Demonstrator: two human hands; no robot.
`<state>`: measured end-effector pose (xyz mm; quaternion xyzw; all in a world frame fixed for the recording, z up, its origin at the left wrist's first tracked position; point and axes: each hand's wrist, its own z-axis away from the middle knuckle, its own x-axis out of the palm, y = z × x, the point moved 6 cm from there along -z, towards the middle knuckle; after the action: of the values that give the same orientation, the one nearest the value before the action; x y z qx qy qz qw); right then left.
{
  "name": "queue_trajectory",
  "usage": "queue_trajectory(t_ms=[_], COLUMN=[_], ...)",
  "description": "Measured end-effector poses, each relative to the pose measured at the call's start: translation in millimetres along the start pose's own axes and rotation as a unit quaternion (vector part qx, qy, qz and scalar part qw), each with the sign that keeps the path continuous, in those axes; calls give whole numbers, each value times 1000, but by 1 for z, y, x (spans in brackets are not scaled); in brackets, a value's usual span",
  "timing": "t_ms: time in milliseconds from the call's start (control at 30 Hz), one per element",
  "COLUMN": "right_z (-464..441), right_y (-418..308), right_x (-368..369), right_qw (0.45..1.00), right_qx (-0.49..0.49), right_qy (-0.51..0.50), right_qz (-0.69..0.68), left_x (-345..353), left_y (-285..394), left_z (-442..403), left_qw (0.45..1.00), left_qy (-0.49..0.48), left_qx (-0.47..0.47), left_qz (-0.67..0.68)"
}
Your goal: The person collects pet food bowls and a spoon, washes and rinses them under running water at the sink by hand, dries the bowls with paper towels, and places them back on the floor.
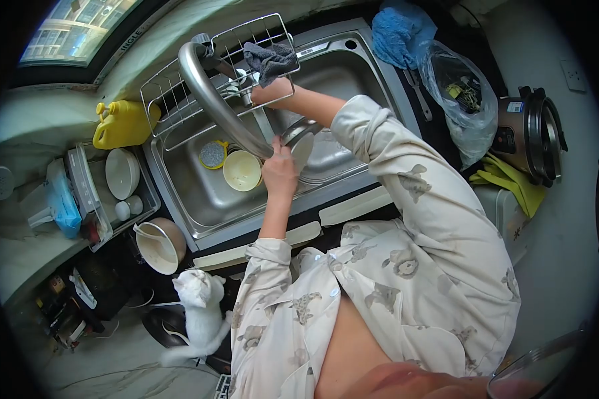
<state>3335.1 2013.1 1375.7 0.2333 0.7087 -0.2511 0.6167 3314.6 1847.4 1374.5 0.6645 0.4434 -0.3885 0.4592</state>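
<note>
Dish (302, 151) pinched in your left hand (280, 174), tilted; if wet, could slip, chip bowl (241, 171). Your right hand (273, 92) near tap (212, 106), fingers obscured, grip unclear.

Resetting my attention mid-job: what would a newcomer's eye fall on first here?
Probably the white cat, at the lower left just below the pale pot. Next, perhaps, the bright yellow jug to the left of the sink, and the big curved faucet arching over the sink near both hands.
</note>
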Motion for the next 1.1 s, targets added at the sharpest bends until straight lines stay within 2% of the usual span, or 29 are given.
queue_trajectory(t_ms=[67,133,200,233,267,333,433,533,600,667,700,800,867,933,967,1000,1067,1100], right_z=[0,24,62,81,106,153,191,186,182,174,170,156,145,136,129,116,68,51], right_y=[1,31,70,110,147,206,266,297,321,314,310,278,231,181,179,175,151,143], right_x=[22,-8,-51,-42,-47,-61,-40,-40,-82,-164,-195,-302,-377,-430,-437,-438,-415,-408], right_qw=[993,968,991,977,956,890,869,891,875,879,879,867,863,864,856,857,950,953], right_qx=[-74,-47,93,209,291,447,480,444,475,443,441,349,318,291,218,208,162,187], right_qy=[63,224,16,6,42,23,-22,-22,58,172,173,345,386,411,457,459,264,235], right_qz=[64,-101,-95,-28,20,84,118,89,78,50,52,87,77,25,-103,-105,36,-33], left_x=[-2,-10,-13,-13,-14,-15,-19,-29,-31,-26,-27,-28,-31,-32,-33,-35,-34,-34], left_y=[3,6,5,4,4,4,16,27,29,28,29,35,39,41,42,43,46,48], left_z=[-3,-4,-4,-3,-3,-6,-12,-16,-14,-10,-10,-8,-6,-3,-1,1,5,6], left_qw=[999,999,999,999,999,999,999,997,996,996,996,997,994,993,991,991,989,989], left_qy=[-39,-38,-34,-29,-23,-13,1,13,18,12,15,18,34,30,20,28,27,23], left_qx=[15,22,25,35,45,46,51,57,56,54,53,45,39,32,28,23,38,44], left_qz=[-2,4,12,7,1,1,12,40,65,72,73,63,97,112,128,125,140,136])
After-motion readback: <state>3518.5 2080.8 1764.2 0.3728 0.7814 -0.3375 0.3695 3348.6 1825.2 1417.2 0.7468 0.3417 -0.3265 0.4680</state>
